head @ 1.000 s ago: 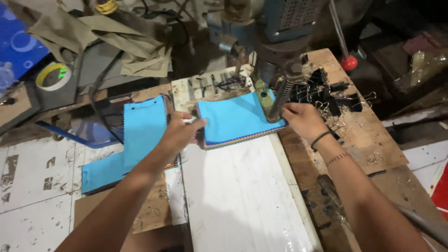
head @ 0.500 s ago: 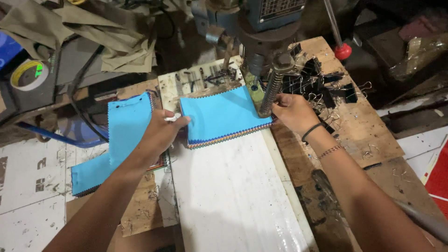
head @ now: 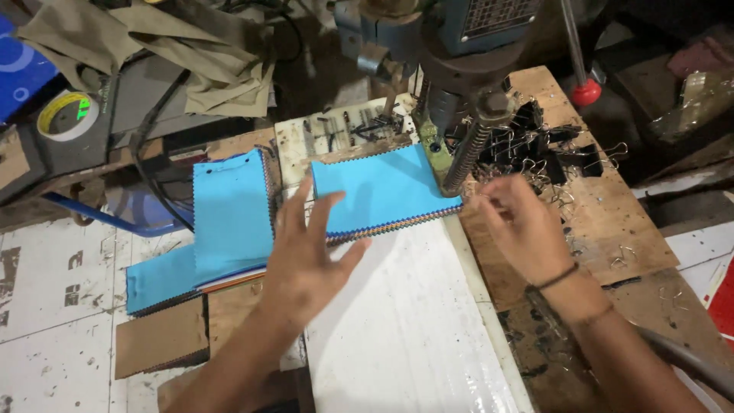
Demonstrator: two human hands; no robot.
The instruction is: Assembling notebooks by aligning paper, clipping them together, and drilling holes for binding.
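Both hands have come off the blue swatch stack (head: 382,187) compared with half a second ago, when they were pressing on its left and right edges. The left hand (head: 306,256) now hovers just near of the stack with fingers spread wide open, holding nothing. The right hand (head: 520,226) is lifted at the stack's right corner, fingers loosely curled and a bit blurred, nothing gripped as far as I can see. It has a dark band at the wrist.

The stack itself sits on the white counter (head: 397,336) under the drill press (head: 459,84), its far right corner right against the press's spring column. Zigzag-cut edges, multicoloured layers showing along the near side.

Left of it is a second blue swatch pile (head: 225,210), with brown cardboard pieces (head: 160,336) nearer. A heap of black binder clips (head: 550,149) lies on the wooden board to the right. Far left there's a roll of tape (head: 67,115) with a yellowish-green core and some khaki cloth (head: 153,46).
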